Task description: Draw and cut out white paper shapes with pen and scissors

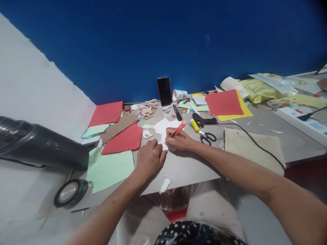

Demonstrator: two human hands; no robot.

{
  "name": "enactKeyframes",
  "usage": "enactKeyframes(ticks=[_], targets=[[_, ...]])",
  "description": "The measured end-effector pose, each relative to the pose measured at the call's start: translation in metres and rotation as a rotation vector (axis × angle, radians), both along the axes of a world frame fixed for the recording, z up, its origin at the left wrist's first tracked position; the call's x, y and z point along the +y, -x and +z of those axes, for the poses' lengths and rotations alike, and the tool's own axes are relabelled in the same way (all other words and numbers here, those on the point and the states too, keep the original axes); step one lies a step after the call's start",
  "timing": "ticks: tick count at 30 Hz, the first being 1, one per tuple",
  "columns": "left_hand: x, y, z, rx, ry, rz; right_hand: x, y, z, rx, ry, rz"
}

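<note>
Marker [180, 128] leans rightward, pinched in the right hand [179, 140] over white paper [165, 125], left hand [150, 156] loosely curled alongside, its hold unclear.

Red pen [178, 130]: lower end lost behind the fingers of the right hand [179, 139]; tip not clear. White paper [163, 126]: partly covered by both hands; any marks too small to make out. Left hand [150, 156]: fingertips curled under, contact beneath hidden. Left forearm [109, 202] cut by the bottom edge, right forearm [245, 172] by the frame at lower right. Black cylinder [53, 143] runs out at left; power strip [304, 124] at right. Polka-dot garment [184, 229]: bottom edge crops it. Yellow sheet [247, 110]: mostly under a red sheet [224, 102]. Print on yellow packet [258, 90]: illegible.
</note>
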State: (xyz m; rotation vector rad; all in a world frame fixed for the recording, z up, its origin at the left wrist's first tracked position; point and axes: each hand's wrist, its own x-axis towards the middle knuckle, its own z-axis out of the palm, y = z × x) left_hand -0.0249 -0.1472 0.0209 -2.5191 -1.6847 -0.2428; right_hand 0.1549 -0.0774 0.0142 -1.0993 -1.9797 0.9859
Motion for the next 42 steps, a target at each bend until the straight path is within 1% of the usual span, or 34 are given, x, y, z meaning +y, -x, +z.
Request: enactKeyframes(ticks=[11,16,21,28,37,42], targets=[[0.001,-0.001,0.000,0.028,-0.016,-0.011,0.000,-0.002,0.003,-0.031,-0.007,0.022],[0.001,-0.001,0.000,0.040,-0.023,-0.007,-0.002,0.000,0.004,-0.015,0.039,-0.022],[0.001,-0.001,-0.001,0.051,-0.035,-0.022,-0.006,0.004,0.008,-0.028,0.071,-0.123],[0.002,0.000,-0.003,0.045,-0.037,-0.024,-0.009,0.004,0.010,-0.001,0.112,-0.157],[0.001,-0.001,-0.001,0.038,-0.012,-0.030,-0.016,0.009,0.004,0.001,0.073,-0.135],[0.000,-0.001,0.000,0.045,-0.005,-0.023,-0.015,0.005,0.009,-0.002,0.086,-0.099]])
